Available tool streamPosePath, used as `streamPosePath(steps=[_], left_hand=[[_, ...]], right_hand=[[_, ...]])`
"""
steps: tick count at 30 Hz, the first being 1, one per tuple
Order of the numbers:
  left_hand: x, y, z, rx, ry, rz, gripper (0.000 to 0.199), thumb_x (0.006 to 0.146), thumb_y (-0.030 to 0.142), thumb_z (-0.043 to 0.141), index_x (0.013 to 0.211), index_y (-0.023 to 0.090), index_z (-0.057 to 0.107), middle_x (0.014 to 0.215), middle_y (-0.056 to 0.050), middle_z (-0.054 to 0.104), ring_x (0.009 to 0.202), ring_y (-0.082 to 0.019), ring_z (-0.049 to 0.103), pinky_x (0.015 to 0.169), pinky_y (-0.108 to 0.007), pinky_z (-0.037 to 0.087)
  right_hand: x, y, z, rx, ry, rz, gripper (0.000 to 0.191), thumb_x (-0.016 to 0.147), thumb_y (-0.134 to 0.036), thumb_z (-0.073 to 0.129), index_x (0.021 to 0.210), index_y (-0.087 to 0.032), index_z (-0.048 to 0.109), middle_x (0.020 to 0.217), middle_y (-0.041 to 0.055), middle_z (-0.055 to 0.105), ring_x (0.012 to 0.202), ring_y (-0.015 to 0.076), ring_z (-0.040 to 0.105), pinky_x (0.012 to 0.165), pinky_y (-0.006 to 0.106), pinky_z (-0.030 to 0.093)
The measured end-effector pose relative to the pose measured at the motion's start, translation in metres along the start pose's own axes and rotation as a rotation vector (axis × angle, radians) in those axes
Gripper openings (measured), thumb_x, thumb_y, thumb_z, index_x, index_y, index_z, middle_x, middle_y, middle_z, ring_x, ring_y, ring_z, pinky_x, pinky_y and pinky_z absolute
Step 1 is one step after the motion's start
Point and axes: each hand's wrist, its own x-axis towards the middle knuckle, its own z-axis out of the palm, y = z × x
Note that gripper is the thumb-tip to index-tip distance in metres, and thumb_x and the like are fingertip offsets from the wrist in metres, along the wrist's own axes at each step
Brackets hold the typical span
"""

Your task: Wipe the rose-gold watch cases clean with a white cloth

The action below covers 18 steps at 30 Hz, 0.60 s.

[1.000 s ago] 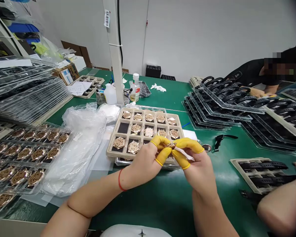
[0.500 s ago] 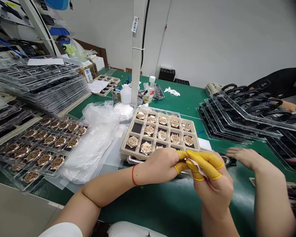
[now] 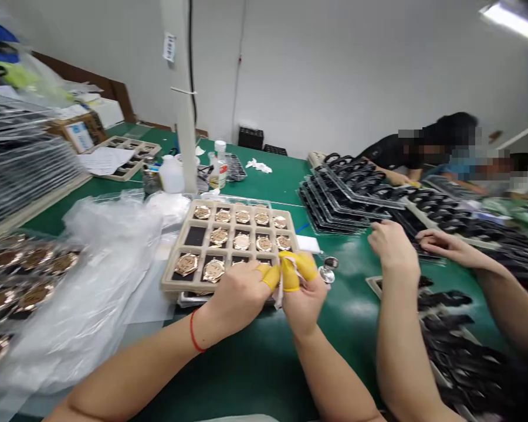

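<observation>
Room to pass: green tabletop [image 3: 352, 316] btwn wearer's R hand [image 3: 301, 299] and co-worker's nearer bare forearm [image 3: 398, 346]. Blocked: L of beige gridded tray [image 3: 169, 276] by crumpled clear plastic bag [image 3: 101, 264]; behind-L of tray by tall white post [image 3: 178, 111]; back R by stacked clear trays of black straps [image 3: 367, 183].

The camera was on my head, looking forward and down across the green table [image 3: 250, 363] from close above it. My left hand [image 3: 237, 296] and right hand [image 3: 303, 299] showed near, just below the middle, forearms [image 3: 141, 363] crossing the bottom edge; the wall [image 3: 334, 70] stood far behind.
</observation>
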Motion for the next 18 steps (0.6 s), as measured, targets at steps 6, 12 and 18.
streamPosePath(steps=[6,12,18], left_hand=[[0.000,-0.003,0.005,0.085,-0.038,0.059,0.032,0.088,0.005,0.036,0.064,0.016,0.055,0.063,-0.005,0.056,0.060,-0.018,0.048,0.052,-0.028,0.032],[0.001,-0.003,-0.004,-0.240,-0.092,-0.069,0.023,0.090,0.013,0.043,0.093,0.018,0.065,0.073,-0.004,0.066,0.066,-0.017,0.058,0.058,-0.027,0.044],[0.004,-0.005,-0.012,-0.609,-0.142,-0.296,0.021,0.091,0.028,0.049,0.100,0.023,0.067,0.092,-0.004,0.073,0.078,-0.019,0.068,0.066,-0.028,0.055]], right_hand=[[0.018,0.005,0.000,0.262,-0.137,0.438,0.022,0.077,-0.039,0.068,0.085,-0.019,0.073,0.086,0.0065,0.068,0.085,0.0207,0.060,0.074,0.033,0.049],[0.037,0.012,-0.017,0.448,-0.208,0.591,0.029,0.072,-0.045,0.072,0.085,-0.019,0.073,0.059,-0.0015,0.060,0.052,0.0111,0.050,0.053,0.025,0.043],[0.039,-0.005,-0.035,0.478,-0.294,0.283,0.017,0.078,-0.041,0.068,0.081,-0.026,0.074,0.074,0.0005,0.061,0.068,0.0145,0.056,0.067,0.029,0.048]])
